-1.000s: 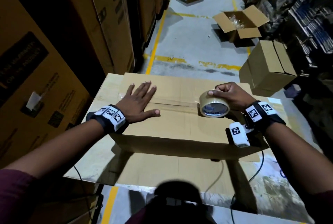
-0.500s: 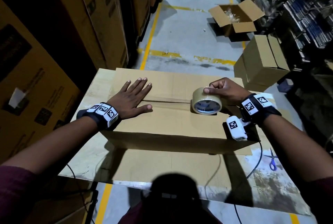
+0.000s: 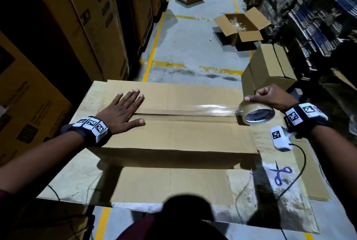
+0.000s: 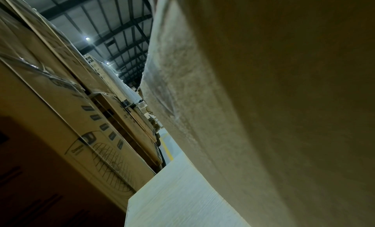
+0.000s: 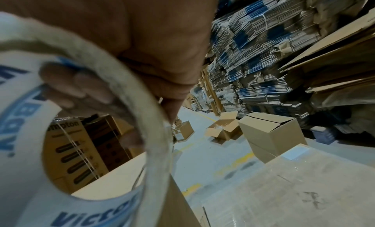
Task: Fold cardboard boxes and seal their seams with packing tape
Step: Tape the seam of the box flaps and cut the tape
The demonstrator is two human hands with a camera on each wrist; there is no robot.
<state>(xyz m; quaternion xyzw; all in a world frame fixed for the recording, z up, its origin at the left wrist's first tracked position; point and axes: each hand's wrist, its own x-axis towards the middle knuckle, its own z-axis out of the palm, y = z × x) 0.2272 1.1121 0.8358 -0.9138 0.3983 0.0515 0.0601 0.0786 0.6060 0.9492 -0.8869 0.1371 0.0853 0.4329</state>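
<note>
Two hands are on the job at this bench. A flat-topped cardboard box lies on the cardboard-covered worktable, its two top flaps meeting in a seam that runs from left to right. The left hand lies palm-down on the left end of that seam, fingers straight and slightly fanned, thumb stuck out along the near flap, pressing the flaps flat. The left wrist camera sees only blurred cardboard close up and the stacked cartons beyond.

Over at the box's right end, the right hand grips the roll of clear packing tape, fingers curled over its outer rim; the right wrist view shows fingertips hooked inside the white printed core. The roll stands tilted on edge just past the right edge of the box. From it a shiny strip of tape stretches leftward along the seam toward the left hand, which sits well apart from the roll.

Blue-handled scissors lie on the table near the front right corner, beside a black cable. On the floor beyond stand a closed carton and an open one with crumpled plastic inside.
</note>
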